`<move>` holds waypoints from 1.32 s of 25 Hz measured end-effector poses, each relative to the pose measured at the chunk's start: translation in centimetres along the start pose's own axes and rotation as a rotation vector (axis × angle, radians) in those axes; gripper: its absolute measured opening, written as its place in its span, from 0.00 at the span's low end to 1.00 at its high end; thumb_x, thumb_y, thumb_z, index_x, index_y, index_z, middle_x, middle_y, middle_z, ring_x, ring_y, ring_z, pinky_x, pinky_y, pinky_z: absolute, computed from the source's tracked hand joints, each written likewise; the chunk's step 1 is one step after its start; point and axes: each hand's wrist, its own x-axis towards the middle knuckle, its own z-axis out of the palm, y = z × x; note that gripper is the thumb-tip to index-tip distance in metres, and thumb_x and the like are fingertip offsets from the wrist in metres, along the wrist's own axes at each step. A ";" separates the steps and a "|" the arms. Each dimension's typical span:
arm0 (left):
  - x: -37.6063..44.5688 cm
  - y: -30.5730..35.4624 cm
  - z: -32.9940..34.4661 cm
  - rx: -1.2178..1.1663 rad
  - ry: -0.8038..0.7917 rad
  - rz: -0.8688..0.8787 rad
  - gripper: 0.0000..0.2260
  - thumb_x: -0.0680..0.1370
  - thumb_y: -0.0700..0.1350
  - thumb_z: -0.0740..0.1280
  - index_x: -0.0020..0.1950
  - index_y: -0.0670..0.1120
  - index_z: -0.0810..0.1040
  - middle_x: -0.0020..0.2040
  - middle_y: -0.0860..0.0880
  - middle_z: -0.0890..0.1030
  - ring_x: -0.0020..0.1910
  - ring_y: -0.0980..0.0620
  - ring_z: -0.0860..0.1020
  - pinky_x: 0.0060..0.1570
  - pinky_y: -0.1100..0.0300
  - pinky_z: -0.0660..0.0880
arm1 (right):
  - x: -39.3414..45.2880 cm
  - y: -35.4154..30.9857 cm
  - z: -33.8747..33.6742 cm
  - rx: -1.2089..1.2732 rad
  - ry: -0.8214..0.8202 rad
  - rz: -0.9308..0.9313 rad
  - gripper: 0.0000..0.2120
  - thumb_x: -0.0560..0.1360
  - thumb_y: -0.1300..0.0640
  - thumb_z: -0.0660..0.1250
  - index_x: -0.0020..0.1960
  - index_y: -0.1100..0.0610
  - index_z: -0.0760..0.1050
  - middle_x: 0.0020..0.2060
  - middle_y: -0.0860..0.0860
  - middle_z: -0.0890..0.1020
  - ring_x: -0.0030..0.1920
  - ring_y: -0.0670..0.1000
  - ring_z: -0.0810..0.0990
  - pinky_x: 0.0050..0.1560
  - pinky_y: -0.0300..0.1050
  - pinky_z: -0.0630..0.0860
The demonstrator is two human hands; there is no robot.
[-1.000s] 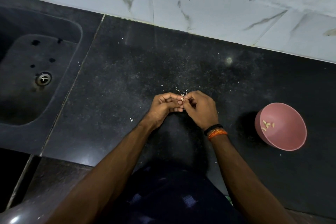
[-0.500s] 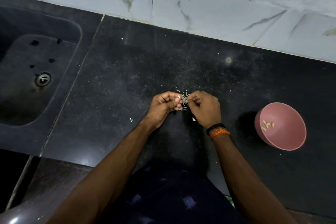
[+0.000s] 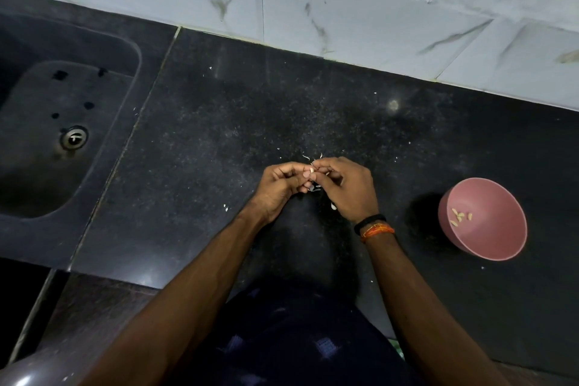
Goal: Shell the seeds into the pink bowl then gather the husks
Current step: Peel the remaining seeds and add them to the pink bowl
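A person stood at a black speckled worktop (image 3: 219, 122), both hands meeting above its middle. The left hand (image 3: 279, 188) and right hand (image 3: 351, 188) were curled toward each other, fingertips touching. Between them sat a small pale seed (image 3: 311, 170), pinched by the left thumb and forefinger, with the right hand's fingers closed on it from the other side. The fingers of both hands were bent and grasping, not released.

Thin pale husks (image 3: 315, 189) lay scattered on the worktop just under and beyond the fingertips, with one larger flake (image 3: 333, 206) beside the heel of the right hand and another bit (image 3: 225, 206) near the left wrist.

The pink bowl (image 3: 501, 241) stood on the worktop well to the right of the hands, apart from them, holding a few shelled seeds (image 3: 460, 217). The right wrist wore a black band and an orange thread (image 3: 376, 229). A dark sink (image 3: 18, 197) with a metal drain (image 3: 74, 137) lay to the left, and white marbled tiles (image 3: 344, 16) ran along the back.
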 end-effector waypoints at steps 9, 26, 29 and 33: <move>0.1 0.3 0.1 -0.056 -0.009 -0.052 0.08 0.79 0.30 0.65 0.55 0.32 0.81 0.40 0.41 0.84 0.39 0.50 0.82 0.42 0.61 0.80 | 0.0 -0.2 0.3 -0.066 0.083 -0.019 0.05 0.73 0.58 0.76 0.49 0.55 0.85 0.44 0.47 0.83 0.42 0.44 0.81 0.45 0.47 0.81; 0.2 -0.5 0.0 -0.007 0.008 0.045 0.09 0.74 0.35 0.71 0.54 0.40 0.85 0.48 0.40 0.86 0.44 0.48 0.82 0.47 0.58 0.80 | -0.1 0.2 0.2 -0.046 0.019 0.033 0.07 0.74 0.60 0.75 0.52 0.55 0.86 0.45 0.47 0.84 0.43 0.46 0.82 0.48 0.46 0.82; 0.3 -0.8 -0.1 0.016 0.024 0.059 0.09 0.77 0.32 0.69 0.54 0.39 0.84 0.48 0.41 0.86 0.43 0.50 0.82 0.48 0.59 0.80 | -0.2 0.2 0.0 0.004 0.036 0.061 0.06 0.75 0.59 0.74 0.51 0.53 0.86 0.45 0.45 0.84 0.44 0.43 0.82 0.49 0.45 0.82; 0.2 -0.9 -0.2 0.022 0.024 0.062 0.10 0.78 0.31 0.68 0.54 0.41 0.85 0.47 0.43 0.86 0.43 0.50 0.80 0.46 0.61 0.79 | 0.0 0.4 -0.1 -0.006 0.065 0.041 0.06 0.75 0.58 0.74 0.51 0.53 0.85 0.46 0.45 0.83 0.44 0.42 0.82 0.49 0.44 0.81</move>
